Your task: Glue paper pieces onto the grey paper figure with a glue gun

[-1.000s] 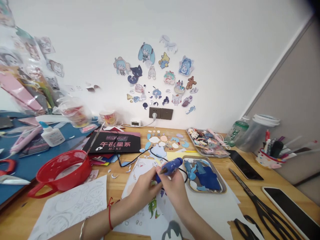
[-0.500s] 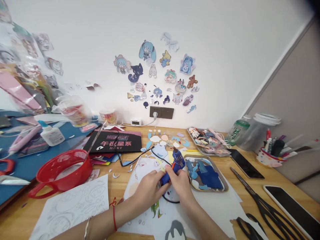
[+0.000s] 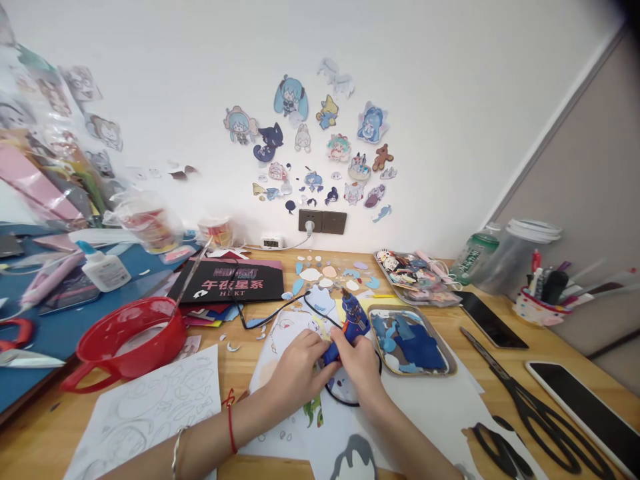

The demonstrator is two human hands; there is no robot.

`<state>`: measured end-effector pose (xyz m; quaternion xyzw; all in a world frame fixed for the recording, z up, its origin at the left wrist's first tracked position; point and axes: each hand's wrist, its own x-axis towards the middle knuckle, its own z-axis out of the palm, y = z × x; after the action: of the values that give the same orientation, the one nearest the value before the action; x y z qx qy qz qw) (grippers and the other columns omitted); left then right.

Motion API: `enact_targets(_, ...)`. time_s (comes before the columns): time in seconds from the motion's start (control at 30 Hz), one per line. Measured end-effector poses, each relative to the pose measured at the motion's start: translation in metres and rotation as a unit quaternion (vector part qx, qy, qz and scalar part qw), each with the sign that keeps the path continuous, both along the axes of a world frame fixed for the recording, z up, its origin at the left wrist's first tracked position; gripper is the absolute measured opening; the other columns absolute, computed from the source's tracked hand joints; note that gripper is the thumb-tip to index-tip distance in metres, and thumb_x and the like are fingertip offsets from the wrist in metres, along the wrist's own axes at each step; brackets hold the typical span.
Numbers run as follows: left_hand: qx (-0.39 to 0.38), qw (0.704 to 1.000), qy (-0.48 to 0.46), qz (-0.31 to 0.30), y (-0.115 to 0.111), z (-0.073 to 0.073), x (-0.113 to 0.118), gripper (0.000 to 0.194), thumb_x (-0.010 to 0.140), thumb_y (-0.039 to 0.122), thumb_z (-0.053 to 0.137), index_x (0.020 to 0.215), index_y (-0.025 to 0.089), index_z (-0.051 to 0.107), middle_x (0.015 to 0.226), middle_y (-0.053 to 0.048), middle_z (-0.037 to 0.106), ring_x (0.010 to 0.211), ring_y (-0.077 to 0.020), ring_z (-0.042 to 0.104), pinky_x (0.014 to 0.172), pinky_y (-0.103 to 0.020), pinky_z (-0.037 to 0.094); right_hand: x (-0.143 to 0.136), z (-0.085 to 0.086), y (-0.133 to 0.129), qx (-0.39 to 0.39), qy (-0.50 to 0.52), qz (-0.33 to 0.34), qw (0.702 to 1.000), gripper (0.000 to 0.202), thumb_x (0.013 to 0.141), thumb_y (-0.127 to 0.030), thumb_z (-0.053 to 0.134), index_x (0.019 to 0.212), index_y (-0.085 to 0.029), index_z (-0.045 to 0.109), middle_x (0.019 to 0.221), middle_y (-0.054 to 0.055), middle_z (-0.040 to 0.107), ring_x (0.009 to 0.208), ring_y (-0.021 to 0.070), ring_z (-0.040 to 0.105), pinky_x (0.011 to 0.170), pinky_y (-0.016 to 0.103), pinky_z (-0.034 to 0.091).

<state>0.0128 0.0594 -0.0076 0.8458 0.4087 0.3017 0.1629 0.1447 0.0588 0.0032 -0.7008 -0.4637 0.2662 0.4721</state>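
Left hand (image 3: 299, 368) and right hand (image 3: 359, 365) both closed round blue glue gun (image 3: 354, 316), nozzle toward 12 o'clock; paint tray (image 3: 413, 339) at 2.

The white wall (image 3: 450, 133) stood at twelve o'clock, bearing clustered paper cut-outs (image 3: 373, 123) above a dark socket panel (image 3: 334, 223). A pale trim strip (image 3: 554, 127) slanted at two o'clock, bordering a greyish surface (image 3: 595, 180). Light-grained wooden tabletop (image 3: 235, 377) spanned six o'clock; blue covering (image 3: 53, 327) lay toward eight. Lighting appeared soft and even.
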Motion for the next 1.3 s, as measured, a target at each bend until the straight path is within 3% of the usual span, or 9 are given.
enact_targets(0.13, 0.003, 1.0, 0.004, 0.001, 0.0, -0.001, -0.001, 0.012, 0.084, 0.026, 0.058, 0.083, 0.016, 0.063, 0.078, -0.007, 0.059, 0.078, -0.0219, 0.052, 0.07, -0.032, 0.043, 0.0, -0.001, 0.0, -0.018, 0.002, 0.019, 1.0, 0.04, 0.066, -0.054, 0.059, 0.045, -0.02, 0.053, 0.046, 0.003, 0.059, 0.048, 0.0192, 0.055, 0.045, 0.027, 0.039)
enact_targets(0.3, 0.006, 1.0, 0.006, -0.001, 0.001, -0.002, -0.001, 0.014, 0.085, 0.027, 0.057, 0.083, 0.015, 0.063, 0.08, -0.007, 0.059, 0.08, -0.0219, 0.052, 0.071, -0.032, 0.043, 0.0, -0.003, 0.001, -0.024, -0.009, 0.015, 1.0, 0.044, 0.065, -0.054, 0.062, 0.041, -0.023, 0.043, 0.043, 0.002, 0.053, 0.048, 0.0188, 0.053, 0.047, 0.028, 0.037)
enact_targets(0.47, 0.007, 1.0, 0.009, 0.001, 0.001, -0.002, -0.001, 0.014, 0.084, 0.027, 0.058, 0.086, 0.014, 0.064, 0.081, -0.007, 0.06, 0.08, -0.0218, 0.052, 0.071, -0.032, 0.043, -0.001, -0.002, 0.0, -0.026, 0.008, 0.027, 0.999, 0.043, 0.066, -0.057, 0.06, 0.045, -0.021, 0.048, 0.045, 0.002, 0.057, 0.048, 0.0181, 0.054, 0.045, 0.026, 0.039)
enact_targets(0.73, 0.004, 0.999, 0.02, 0.025, 0.003, -0.003, 0.0, 0.015, 0.082, 0.026, 0.059, 0.075, 0.014, 0.062, 0.073, -0.007, 0.058, 0.077, -0.0222, 0.053, 0.068, -0.031, 0.044, -0.001, -0.007, 0.009, -0.011, 0.002, 0.036, 0.999, 0.04, 0.066, -0.053, 0.06, 0.043, -0.022, 0.046, 0.045, 0.002, 0.056, 0.049, 0.0186, 0.054, 0.049, 0.027, 0.04)
enact_targets(1.3, -0.001, 0.998, 0.039, 0.05, 0.003, -0.009, 0.002, 0.018, 0.08, 0.029, 0.059, 0.092, 0.015, 0.059, 0.087, -0.009, 0.063, 0.08, -0.0237, 0.055, 0.072, -0.035, 0.045, -0.003, -0.008, 0.018, -0.014, 0.023, 0.107, 0.994, 0.037, 0.068, -0.05, 0.06, 0.051, -0.019, 0.052, 0.049, 0.002, 0.059, 0.051, 0.0185, 0.055, 0.048, 0.026, 0.041)
